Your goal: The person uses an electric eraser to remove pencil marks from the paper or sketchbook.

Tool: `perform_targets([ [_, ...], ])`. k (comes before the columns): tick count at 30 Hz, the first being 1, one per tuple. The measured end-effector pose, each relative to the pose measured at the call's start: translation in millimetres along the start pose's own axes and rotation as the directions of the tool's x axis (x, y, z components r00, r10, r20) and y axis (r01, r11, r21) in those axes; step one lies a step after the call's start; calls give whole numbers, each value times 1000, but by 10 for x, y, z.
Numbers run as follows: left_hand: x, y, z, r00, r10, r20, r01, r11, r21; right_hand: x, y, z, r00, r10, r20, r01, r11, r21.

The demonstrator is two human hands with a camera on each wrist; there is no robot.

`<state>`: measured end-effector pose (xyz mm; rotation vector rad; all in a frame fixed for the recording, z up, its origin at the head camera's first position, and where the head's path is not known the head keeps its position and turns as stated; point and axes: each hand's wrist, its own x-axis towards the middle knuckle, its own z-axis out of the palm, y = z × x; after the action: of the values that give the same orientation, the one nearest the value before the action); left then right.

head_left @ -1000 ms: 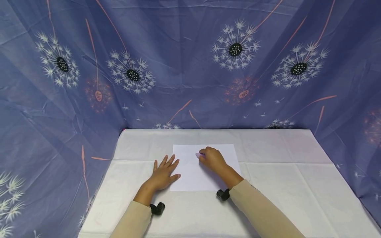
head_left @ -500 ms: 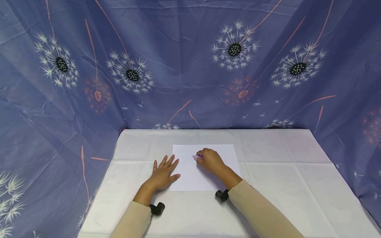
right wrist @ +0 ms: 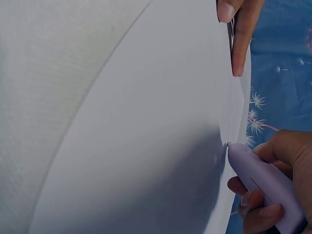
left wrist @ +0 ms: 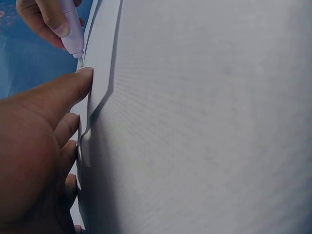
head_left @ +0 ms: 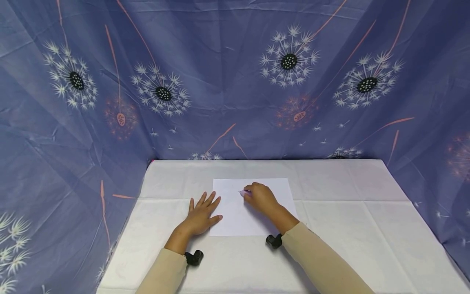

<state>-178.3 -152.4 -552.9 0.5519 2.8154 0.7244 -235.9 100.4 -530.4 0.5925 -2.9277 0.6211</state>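
While the left hand [head_left: 200, 219] lies with its fingers spread apart and nearly straight, the right hand [head_left: 261, 198] has its fingers curled round a pale purple pen-shaped tool [right wrist: 265, 187], so the right grip is clamped on this tool and the left grip holds nothing between its fingers. From the right grip the tool comes out toward the left hand, and at its front end is a small narrow tip [right wrist: 228, 144]. This tip is directed to a white sheet of paper [head_left: 231, 222], which lies under the right grip; whether the tip touches it, I cannot tell with certainty. The left grip is at the left border of the sheet, its thumb and forefinger over the paper, its other side over the white-covered desk [head_left: 341, 232]. Around both grips this desk extends, with fold lines in its covering. Behind each grip, at the wrist, a small black device shows beside a beige sleeve: the left device [head_left: 194, 257] and the right device [head_left: 274, 241]. Beyond the grips hangs a blue curtain [head_left: 224, 85] with dandelion flowers printed on it.
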Motion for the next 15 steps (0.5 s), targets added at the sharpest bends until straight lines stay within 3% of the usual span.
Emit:
perform_targets([
  [15, 0, 16, -29, 999, -34, 33, 33, 999, 37, -17, -23, -2, 1000, -12, -5, 12, 1000, 2],
])
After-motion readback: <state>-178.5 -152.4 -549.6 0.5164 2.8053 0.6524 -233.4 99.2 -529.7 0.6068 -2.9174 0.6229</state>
